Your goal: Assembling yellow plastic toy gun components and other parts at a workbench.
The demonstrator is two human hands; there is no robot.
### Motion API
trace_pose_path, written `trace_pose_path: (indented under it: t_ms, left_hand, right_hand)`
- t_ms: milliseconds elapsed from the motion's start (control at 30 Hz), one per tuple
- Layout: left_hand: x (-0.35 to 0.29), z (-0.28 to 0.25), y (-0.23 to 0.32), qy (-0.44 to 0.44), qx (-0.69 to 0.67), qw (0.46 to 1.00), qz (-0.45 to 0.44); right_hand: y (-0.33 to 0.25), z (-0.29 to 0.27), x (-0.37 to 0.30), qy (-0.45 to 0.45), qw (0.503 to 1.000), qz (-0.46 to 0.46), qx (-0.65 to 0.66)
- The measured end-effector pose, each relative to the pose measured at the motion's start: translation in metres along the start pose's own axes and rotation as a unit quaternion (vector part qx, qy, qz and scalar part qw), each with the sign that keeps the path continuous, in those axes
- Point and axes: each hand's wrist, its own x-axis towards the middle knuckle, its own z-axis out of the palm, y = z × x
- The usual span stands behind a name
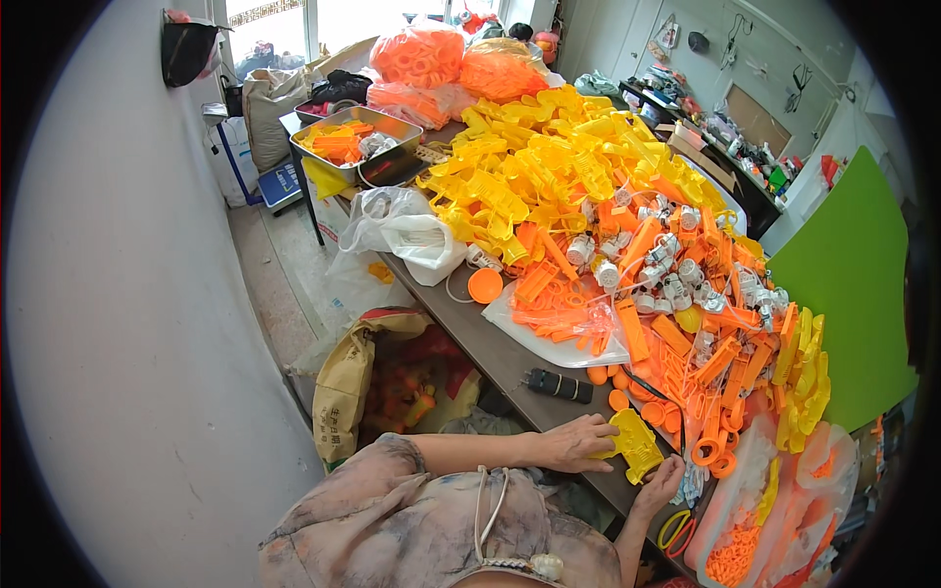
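The left hand [576, 443] holds one seemingly unfinished yellow shell [637, 446], the right hand [663, 482] curls beside it (grip unclear), and heaped yellow parts [549, 157] apparently remain.

I wear a loose top [392, 534], mottled in greyish beige with pinkish and darker smudges; its left sleeve [394, 461] is short and wide. A pale cord [479, 514] hangs in two strands, near a braided stretch [506, 563] and a whitish, knobbly ornament [547, 565]. My fingers [600, 432] are bare.
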Motion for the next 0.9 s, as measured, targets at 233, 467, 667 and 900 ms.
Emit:
trace_pose_path:
  t_ms: [233,467,667,900]
  left_hand:
    - [-0.001,-0.001,0.002,-0.010,0.018,1.000,0.002]
    - [-0.001,-0.001,0.003,-0.014,0.024,1.000,-0.004]
    - [0.000,-0.004,0.006,-0.025,0.025,0.999,-0.010]
    - [0.000,-0.002,0.003,-0.040,0.032,0.999,-0.010]
  right_hand:
    - [-0.005,-0.003,-0.003,0.017,0.996,0.048,0.072]
    - [-0.012,-0.002,-0.004,0.033,0.996,0.050,0.073]
    - [-0.008,-0.003,-0.003,0.036,0.996,0.024,0.073]
    - [-0.002,-0.004,-0.003,0.033,0.997,-0.003,0.071]
